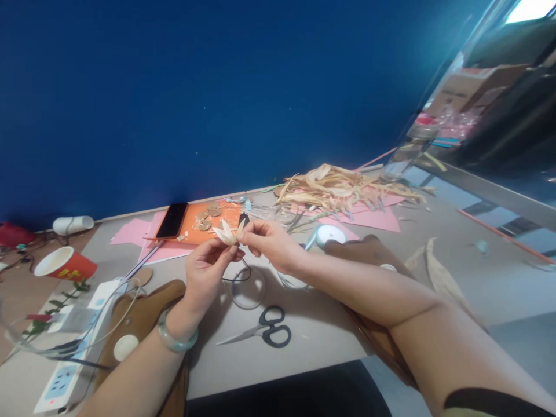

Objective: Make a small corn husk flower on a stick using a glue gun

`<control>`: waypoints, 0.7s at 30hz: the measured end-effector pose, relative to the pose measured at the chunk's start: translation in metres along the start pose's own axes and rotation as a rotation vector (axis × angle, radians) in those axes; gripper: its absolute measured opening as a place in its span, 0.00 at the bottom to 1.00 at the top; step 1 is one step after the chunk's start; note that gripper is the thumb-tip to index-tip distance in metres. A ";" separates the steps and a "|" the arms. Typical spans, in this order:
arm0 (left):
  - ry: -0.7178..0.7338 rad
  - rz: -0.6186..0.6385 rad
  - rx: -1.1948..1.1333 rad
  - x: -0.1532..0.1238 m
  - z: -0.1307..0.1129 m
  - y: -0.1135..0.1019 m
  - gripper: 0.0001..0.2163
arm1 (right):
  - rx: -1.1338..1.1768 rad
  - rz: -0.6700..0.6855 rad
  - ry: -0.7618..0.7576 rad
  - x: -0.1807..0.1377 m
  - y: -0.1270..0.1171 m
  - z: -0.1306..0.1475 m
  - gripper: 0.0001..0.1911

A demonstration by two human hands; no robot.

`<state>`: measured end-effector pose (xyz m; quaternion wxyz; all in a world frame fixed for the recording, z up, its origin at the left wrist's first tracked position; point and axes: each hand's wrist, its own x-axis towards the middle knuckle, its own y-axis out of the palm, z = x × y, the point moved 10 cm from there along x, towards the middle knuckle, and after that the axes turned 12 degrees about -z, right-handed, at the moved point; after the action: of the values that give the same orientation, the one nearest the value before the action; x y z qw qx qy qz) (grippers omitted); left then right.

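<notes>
My left hand (207, 267) and my right hand (267, 242) meet above the grey table (313, 324). Together they pinch a small pale flower made of dried husk strips (226, 233). The left fingers grip its base from below. The right fingertips pinch a petal at its right side, next to a small dark piece (244, 219). A pale green bangle (176, 337) circles my left wrist. Black-handled scissors (264, 331) lie shut on the table just below my hands.
A heap of dried husks (339, 188) lies on pink paper at the back. A black phone (172, 220) rests beside an orange sheet (223, 215). A red paper cup (65, 264), a white power strip (72, 359) and brown cardboard shapes (143, 315) crowd the left.
</notes>
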<state>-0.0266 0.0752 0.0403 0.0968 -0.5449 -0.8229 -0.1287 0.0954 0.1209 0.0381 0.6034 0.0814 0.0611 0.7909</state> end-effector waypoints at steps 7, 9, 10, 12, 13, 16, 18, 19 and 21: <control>-0.001 -0.008 0.014 0.000 0.000 -0.001 0.10 | 0.021 0.017 0.026 0.001 0.000 -0.006 0.17; 0.003 -0.010 0.015 0.000 0.001 -0.001 0.10 | 0.032 0.027 0.032 0.001 0.001 -0.007 0.17; 0.003 -0.011 0.014 0.000 0.001 -0.001 0.10 | 0.036 0.031 0.032 0.001 0.001 -0.008 0.17; -0.001 -0.015 0.012 0.001 0.001 -0.002 0.10 | 0.041 0.036 0.027 0.002 0.002 -0.007 0.17; -0.002 -0.020 0.011 0.001 0.001 -0.002 0.10 | 0.040 0.038 0.025 0.002 0.002 -0.007 0.17; -0.002 -0.040 0.005 0.001 0.000 -0.004 0.10 | 0.030 0.032 0.027 0.002 0.001 -0.007 0.17; 0.000 -0.048 0.004 0.002 -0.001 -0.005 0.10 | 0.026 0.026 0.029 0.002 0.000 -0.008 0.17; 0.002 -0.048 0.006 0.002 -0.001 -0.005 0.10 | 0.027 0.025 0.027 0.002 0.000 -0.008 0.17; 0.006 -0.036 0.017 0.002 0.000 -0.005 0.09 | 0.028 0.026 0.022 0.002 0.000 -0.009 0.17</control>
<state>-0.0320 0.0751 0.0404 0.1013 -0.5286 -0.8334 -0.1251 0.0929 0.1233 0.0297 0.5913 0.0822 0.0778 0.7985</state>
